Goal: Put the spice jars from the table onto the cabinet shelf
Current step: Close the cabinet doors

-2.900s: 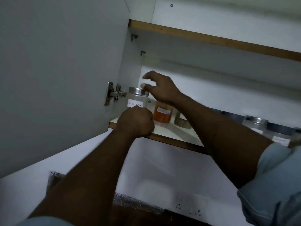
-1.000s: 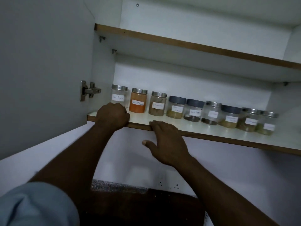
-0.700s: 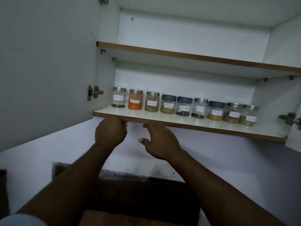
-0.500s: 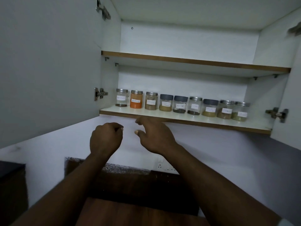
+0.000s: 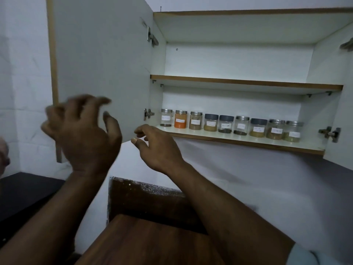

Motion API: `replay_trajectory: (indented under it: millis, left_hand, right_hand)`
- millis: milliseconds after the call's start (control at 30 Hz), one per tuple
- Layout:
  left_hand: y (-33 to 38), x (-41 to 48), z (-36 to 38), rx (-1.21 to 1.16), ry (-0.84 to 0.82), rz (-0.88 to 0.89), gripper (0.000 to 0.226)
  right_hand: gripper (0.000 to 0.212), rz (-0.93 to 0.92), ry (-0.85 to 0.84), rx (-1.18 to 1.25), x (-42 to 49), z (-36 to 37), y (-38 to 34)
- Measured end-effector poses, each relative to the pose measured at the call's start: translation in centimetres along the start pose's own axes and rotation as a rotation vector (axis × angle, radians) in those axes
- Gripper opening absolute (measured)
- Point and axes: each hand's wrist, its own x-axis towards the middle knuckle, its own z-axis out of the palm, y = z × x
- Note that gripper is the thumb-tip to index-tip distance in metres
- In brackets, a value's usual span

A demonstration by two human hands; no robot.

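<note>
Nine labelled spice jars (image 5: 231, 124) stand in a row on the lower cabinet shelf (image 5: 248, 142), up and right of both hands. Left hand (image 5: 84, 131), blurred, fingers spread, empty, before the open door (image 5: 103, 64); right hand (image 5: 158, 144) empty, near the shelf's left end.

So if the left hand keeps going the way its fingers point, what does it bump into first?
Probably the open cabinet door. The left hand is blurred, open and empty, with its fingers reaching up toward the door's inner face. How far off the door is, I can't tell.
</note>
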Motion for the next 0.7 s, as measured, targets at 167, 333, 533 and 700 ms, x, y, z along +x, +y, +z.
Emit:
replay_trajectory:
  millis: [167, 333, 533, 700]
  left_hand:
    - [-3.2, 4.1, -0.4, -0.072, -0.133, -0.407, 0.067]
    - [-7.2, 3.6, -0.1, -0.172, -0.279, -0.394, 0.056]
    - [-10.4, 4.0, 0.6, -0.438, -0.237, -0.404, 0.043]
    - [-8.3, 0.7, 2.0, -0.675, -0.350, -0.274, 0.041]
  right_hand:
    - [0.038, 0.011, 0.016, 0.054, 2.2, -0.2, -3.7]
    - [0.043, 0.049, 0.056, 0.103, 3.2, 1.9, -6.7]
    - [0.048, 0.109, 0.088, 0.119, 2.2, 4.8, -7.9]
    - [0.046, 0.167, 0.177, 0.200, 0.9, 4.6, -7.1]
